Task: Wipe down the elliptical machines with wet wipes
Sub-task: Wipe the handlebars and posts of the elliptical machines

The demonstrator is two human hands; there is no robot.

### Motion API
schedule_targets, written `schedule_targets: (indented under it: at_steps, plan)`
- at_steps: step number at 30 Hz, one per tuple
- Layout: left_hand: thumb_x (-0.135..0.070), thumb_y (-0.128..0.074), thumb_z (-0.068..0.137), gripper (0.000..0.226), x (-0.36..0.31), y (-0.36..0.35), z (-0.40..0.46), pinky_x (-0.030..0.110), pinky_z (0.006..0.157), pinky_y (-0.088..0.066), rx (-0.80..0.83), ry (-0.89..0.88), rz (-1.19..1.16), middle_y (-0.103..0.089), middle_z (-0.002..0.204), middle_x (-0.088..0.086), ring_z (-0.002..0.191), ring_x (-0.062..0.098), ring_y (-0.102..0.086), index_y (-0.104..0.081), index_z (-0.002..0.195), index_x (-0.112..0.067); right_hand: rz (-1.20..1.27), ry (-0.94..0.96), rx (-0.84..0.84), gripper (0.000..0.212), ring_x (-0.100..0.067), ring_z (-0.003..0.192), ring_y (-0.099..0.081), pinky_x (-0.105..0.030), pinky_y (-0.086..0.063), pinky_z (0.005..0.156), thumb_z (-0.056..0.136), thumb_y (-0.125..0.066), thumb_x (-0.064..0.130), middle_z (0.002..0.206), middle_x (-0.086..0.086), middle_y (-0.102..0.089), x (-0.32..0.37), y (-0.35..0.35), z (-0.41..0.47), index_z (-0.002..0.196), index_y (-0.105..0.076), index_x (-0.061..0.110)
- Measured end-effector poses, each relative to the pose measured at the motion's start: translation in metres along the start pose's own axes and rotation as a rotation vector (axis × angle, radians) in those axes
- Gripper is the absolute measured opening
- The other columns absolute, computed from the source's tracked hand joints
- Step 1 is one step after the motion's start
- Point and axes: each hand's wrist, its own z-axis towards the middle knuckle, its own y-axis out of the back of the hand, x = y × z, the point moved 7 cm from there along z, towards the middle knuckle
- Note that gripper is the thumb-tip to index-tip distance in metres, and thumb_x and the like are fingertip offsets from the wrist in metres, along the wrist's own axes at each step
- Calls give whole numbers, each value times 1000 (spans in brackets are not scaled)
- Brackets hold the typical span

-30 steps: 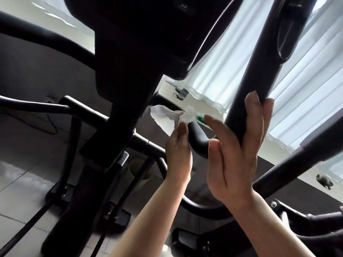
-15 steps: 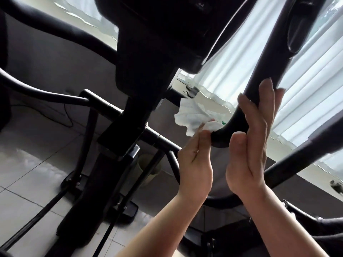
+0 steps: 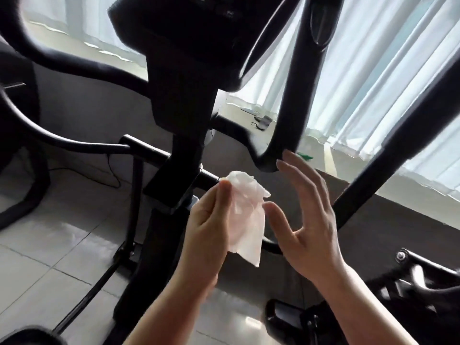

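Wet wipe (image 3: 245, 220) in left hand (image 3: 207, 229)

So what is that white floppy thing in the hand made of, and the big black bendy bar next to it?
The crumpled white wipe, pinched by the left hand, looks like thin, soft, non-woven cloth or paper: it droops, creases and lets light through. The curved black handlebar seems to be a rigid tube, probably metal with a matte, maybe rubbery coating: it shows only dull highlights.
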Motion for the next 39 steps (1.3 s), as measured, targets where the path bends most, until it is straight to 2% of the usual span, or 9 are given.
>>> schedule_targets:
  at_steps: [4,7,11,16,21,24,27,33,39]
  plan:
    - [-46,-47,93,39,-6,-12,-22,36,69,-58,68,13,183,-72,92,16,86,27,-71,-74,91,-18,335,-332,-39,53,-16,127,-53,-36,-53,94,85,-67,35,136,9,-54,-21,-7,-32,134,-49,31]
    - [-40,-51,90,35,-8,-28,-35,24,67,-57,81,-33,338,-75,88,4,85,16,-73,-74,94,-14,561,-598,6,25,-11,80,-69,-31,-56,65,81,-69,47,91,6,-73,-39,-6,-52,104,-65,39]
    - [-34,-77,82,14,8,-44,-48,25,66,-58,66,-21,448,-76,91,-1,86,21,-74,-75,96,-33,500,-631,20,18,-11,54,-61,-26,-48,50,88,-71,18,66,7,-69,-55,22,-71,76,-70,31]
    - [-51,-80,59,75,56,-86,-67,31,94,-52,381,127,604,-56,129,-28,120,5,-59,-46,124,-64,765,-673,-89,25,-15,65,-69,-22,-51,54,92,-61,-2,75,-1,-72,-77,72,-85,81,-70,18]
    - [-89,-55,62,83,90,-119,-80,39,95,-52,449,315,289,-54,142,-13,129,10,-53,-51,134,-47,1000,-680,-146,18,-19,74,-66,-29,-53,63,79,-55,11,79,-2,-69,-94,96,-104,81,-72,17]
    - [-51,-71,81,43,93,-117,-74,31,79,-57,226,257,270,-71,114,4,105,21,-69,-68,117,-27,970,-675,-119,20,-15,74,-67,-27,-53,60,77,-70,27,82,2,-69,-93,102,-114,91,-66,13]
    - [-33,-78,77,36,90,-112,-68,21,79,-55,114,152,426,-72,100,0,97,16,-71,-68,111,-28,811,-663,-157,31,-11,75,-69,-26,-54,59,77,-75,4,86,12,-69,-93,104,-116,95,-60,23]
    - [-21,-68,87,28,39,-121,-35,6,77,-47,-26,-167,631,-66,110,-14,103,-5,-62,-62,110,-35,352,-392,-684,35,-16,101,-64,-40,-54,85,86,-67,2,104,9,-63,-112,149,-54,101,-60,34]
    - [-13,-53,98,46,20,-150,0,1,82,-41,53,-255,677,-51,135,-22,115,-11,-53,-46,123,-51,299,-300,-618,48,-3,133,-42,-11,-35,106,98,-58,23,143,-6,-48,-104,83,-19,141,-44,7]
